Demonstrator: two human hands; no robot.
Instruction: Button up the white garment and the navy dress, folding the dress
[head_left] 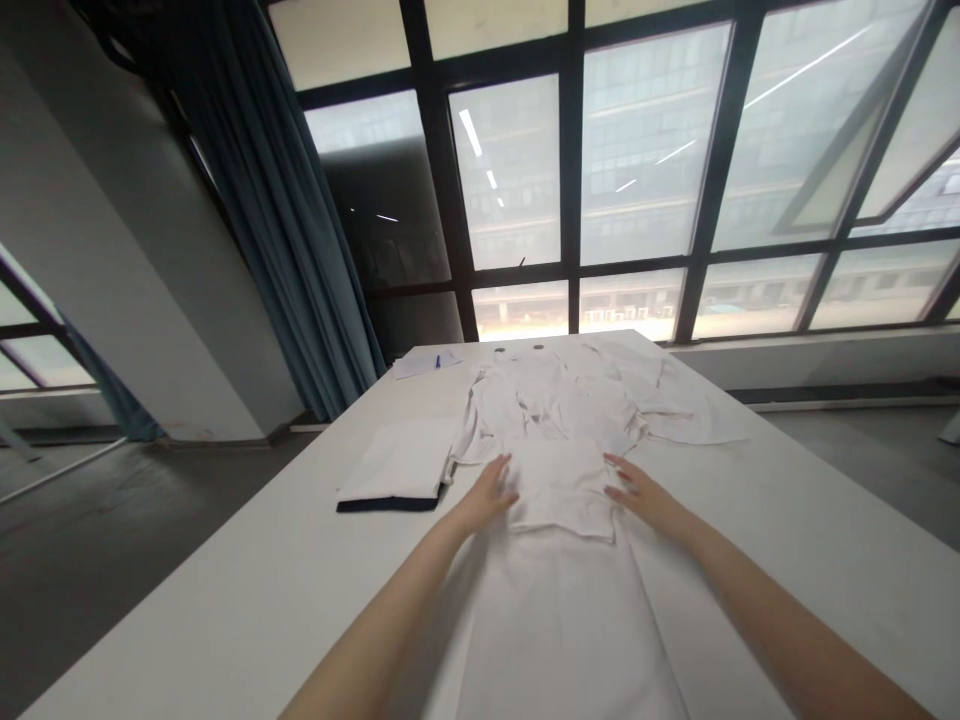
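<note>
our left hand [487,495] and right hand [646,497] lay open, fingers spread, pinching nothing, on a white cotton coat [561,600] stretched between them on a white table [795,530], seemingly pressing its doubled cloth flat. a folded white cloth with navy edge [394,465] lay just left of our left hand.

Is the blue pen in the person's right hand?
No, the blue pen lies on a sheet of paper, far from the empty right hand.
</note>
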